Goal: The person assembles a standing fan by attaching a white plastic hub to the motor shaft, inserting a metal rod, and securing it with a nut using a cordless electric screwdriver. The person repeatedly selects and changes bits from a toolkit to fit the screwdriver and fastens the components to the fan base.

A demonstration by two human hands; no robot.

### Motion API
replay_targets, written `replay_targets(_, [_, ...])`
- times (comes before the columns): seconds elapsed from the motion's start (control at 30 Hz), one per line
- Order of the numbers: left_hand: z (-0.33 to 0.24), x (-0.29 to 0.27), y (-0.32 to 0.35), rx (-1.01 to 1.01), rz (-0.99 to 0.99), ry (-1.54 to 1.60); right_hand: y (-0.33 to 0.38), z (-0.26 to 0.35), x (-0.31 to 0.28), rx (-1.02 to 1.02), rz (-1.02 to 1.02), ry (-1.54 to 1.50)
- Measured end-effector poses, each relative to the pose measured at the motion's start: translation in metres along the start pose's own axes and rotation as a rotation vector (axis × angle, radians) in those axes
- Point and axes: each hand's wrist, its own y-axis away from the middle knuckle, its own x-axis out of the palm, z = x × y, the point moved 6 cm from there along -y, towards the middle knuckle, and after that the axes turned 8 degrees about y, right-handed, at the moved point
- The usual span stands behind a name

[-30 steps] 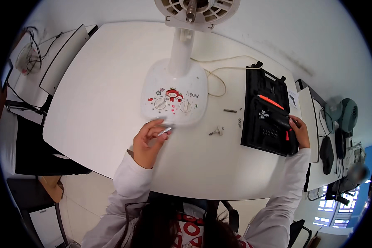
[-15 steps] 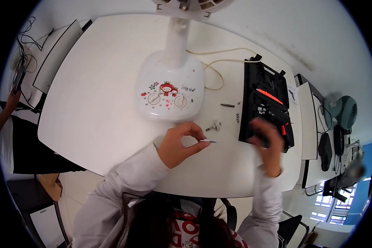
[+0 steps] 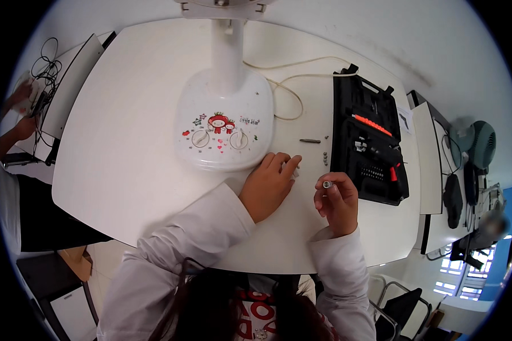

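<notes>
I can see the worker's left hand [image 3: 267, 187] by the near right corner of the fan [image 3: 224, 91]. Its fingers are bent over a small white part [image 3: 296, 172], right of the fan's foot. I can't tell if they grip it or only touch it. The right hand [image 3: 339, 203], farther right of the fan, pinches a little metal tube [image 3: 327, 184] in its fingertips, round end showing. A thin dark bit [image 3: 310, 141] and some nuts [image 3: 325, 159] lie right of the fan. Past them is the open black toolbox [image 3: 338, 113].
</notes>
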Motion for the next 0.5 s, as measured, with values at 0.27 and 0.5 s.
replay_targets(0.27, [-0.001, -0.001, 0.005, -0.017, 0.136, -0.211, 0.001, 0.006, 0.002, -0.05, 0.009, -0.118])
replay_targets(0.5, [-0.01, -0.052, 0.005, -0.056, -0.006, 0.334, 0.011, 0.028, 0.007, -0.335, -0.224, 0.697])
